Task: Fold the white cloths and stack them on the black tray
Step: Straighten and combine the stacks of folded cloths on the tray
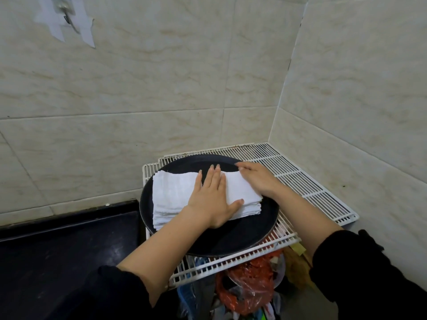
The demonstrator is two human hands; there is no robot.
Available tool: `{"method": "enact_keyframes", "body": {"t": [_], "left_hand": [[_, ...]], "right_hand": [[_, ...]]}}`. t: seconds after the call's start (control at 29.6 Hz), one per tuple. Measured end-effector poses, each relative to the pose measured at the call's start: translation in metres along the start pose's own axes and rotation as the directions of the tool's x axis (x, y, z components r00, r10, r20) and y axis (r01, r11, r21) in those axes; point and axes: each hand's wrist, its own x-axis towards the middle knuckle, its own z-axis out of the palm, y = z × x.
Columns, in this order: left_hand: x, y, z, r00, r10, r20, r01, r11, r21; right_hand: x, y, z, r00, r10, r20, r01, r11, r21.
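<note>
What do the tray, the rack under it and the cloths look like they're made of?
Tray: black, matte with a faint sheen near the rim; probably plastic or coated metal. Rack: thin parallel bars in smooth white, so likely coated steel wire. Cloths: white, nubby surface and soft layered edges, likely cotton terry.

1. 2 white wire racks [300, 181] lie overlapped in the corner where the walls meet.
2. A glossy black counter [57, 250] sits to their left, against the wall.
3. Beige marbled tiles [161, 88] cover both walls.
4. A metal hook [67, 12] is stuck high on the left wall, with torn white tape [55, 31] around it.
5. A crumpled red plastic bag [249, 285] lies among mixed clutter below the racks.
</note>
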Motion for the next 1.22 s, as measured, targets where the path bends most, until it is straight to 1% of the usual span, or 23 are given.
{"method": "enact_keyframes", "body": {"t": [0.07,0.1,0.2,0.3,0.41,0.47,0.54,0.64,0.74,0.81,0.84,0.91,0.98,1.05,1.11,1.15,1.22], "left_hand": [[-0.007,0.001,0.001,0.998,0.056,-0.007,-0.055,0.997,0.053],[-0.009,0.001,0.001,0.997,0.076,-0.021,-0.074,0.992,0.1],[-0.013,-0.001,0.005,0.99,0.117,-0.081,-0.095,0.967,0.236],[-0.014,-0.002,0.006,0.984,0.134,-0.116,-0.1,0.96,0.261],[-0.014,-0.002,0.005,0.978,0.148,-0.146,-0.106,0.959,0.264],[-0.015,-0.001,0.005,0.976,0.151,-0.159,-0.106,0.96,0.26],[-0.016,-0.001,0.005,0.974,0.151,-0.166,-0.109,0.964,0.241],[-0.019,-0.007,0.003,0.973,0.115,-0.2,-0.078,0.98,0.183],[-0.026,-0.018,-0.004,0.978,0.066,-0.197,-0.045,0.993,0.109],[-0.035,-0.031,-0.009,0.979,0.023,-0.201,-0.004,0.995,0.096],[-0.041,-0.041,-0.01,0.978,-0.004,-0.209,0.026,0.995,0.101],[-0.053,-0.065,-0.011,0.973,-0.063,-0.224,0.089,0.99,0.111],[-0.061,-0.088,-0.007,0.972,-0.113,-0.207,0.134,0.987,0.09],[-0.065,-0.1,-0.002,0.98,-0.151,-0.128,0.154,0.988,0.015],[-0.066,-0.101,0.002,0.988,-0.152,-0.04,0.148,0.984,-0.102],[-0.068,-0.102,0.003,0.989,-0.143,-0.033,0.137,0.979,-0.153],[-0.067,-0.101,0.007,0.99,-0.127,-0.061,0.109,0.965,-0.238]], "right_hand": [[0.011,-0.006,-0.003,0.999,0.04,-0.019,-0.039,0.998,0.049],[0.018,-0.008,-0.003,0.998,0.057,-0.01,-0.057,0.997,0.047],[0.033,-0.017,0.0,0.99,0.119,0.078,-0.116,0.992,-0.05],[0.045,-0.019,0.003,0.978,0.142,0.153,-0.111,0.975,-0.193],[0.044,-0.023,0.001,0.958,0.17,0.232,-0.103,0.956,-0.276],[0.044,-0.027,-0.003,0.947,0.195,0.257,-0.114,0.947,-0.3],[0.047,-0.03,-0.006,0.945,0.186,0.268,-0.101,0.948,-0.302],[0.054,-0.036,-0.003,0.959,0.143,0.246,-0.048,0.934,-0.353],[0.052,-0.047,0.003,0.949,0.139,0.283,-0.021,0.922,-0.385],[0.051,-0.055,0.007,0.958,0.064,0.281,0.053,0.918,-0.392],[0.051,-0.062,0.011,0.962,0.01,0.274,0.095,0.925,-0.367],[0.049,-0.076,0.021,0.96,-0.091,0.265,0.162,0.951,-0.262],[0.044,-0.091,0.037,0.943,-0.153,0.295,0.228,0.944,-0.238],[0.042,-0.103,0.054,0.921,-0.153,0.357,0.255,0.932,-0.259],[0.04,-0.109,0.066,0.906,-0.109,0.409,0.265,0.899,-0.349],[0.041,-0.112,0.07,0.9,-0.084,0.428,0.27,0.879,-0.394],[0.041,-0.114,0.074,0.891,-0.049,0.451,0.263,0.866,-0.426]]}}
